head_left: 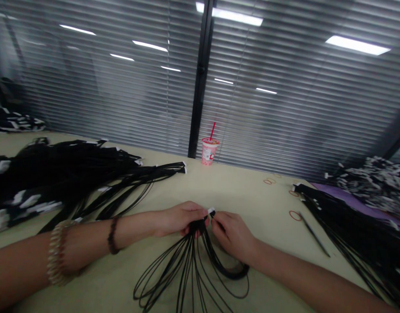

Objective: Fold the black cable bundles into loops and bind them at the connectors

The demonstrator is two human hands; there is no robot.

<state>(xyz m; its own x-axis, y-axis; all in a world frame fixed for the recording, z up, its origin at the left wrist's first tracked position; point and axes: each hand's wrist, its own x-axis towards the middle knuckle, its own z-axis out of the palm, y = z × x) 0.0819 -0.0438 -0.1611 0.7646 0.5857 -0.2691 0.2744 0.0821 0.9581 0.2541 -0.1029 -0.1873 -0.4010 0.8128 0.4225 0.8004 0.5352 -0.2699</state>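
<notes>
My left hand (183,218) is closed around the gathered ends of a bundle of thin black cables (187,261), whose loose loops fan out below it toward the near edge of the view. Against it, my right hand (231,232) has its fingers pinched at a small white connector (212,211) on the bundle's end. One thicker strand of the cables bends round under the right hand. The fingertips of both hands almost meet, and part of the cable ends is hidden behind them.
Piles of black cables with white connectors (89,169) cover the left side, and more black cables (359,230) lie at right near a purple sheet (346,200). A pink cup with a straw (209,153) stands by the blinds (285,108). Rubber bands (295,215) and a dark pen-like stick (314,234) lie at right.
</notes>
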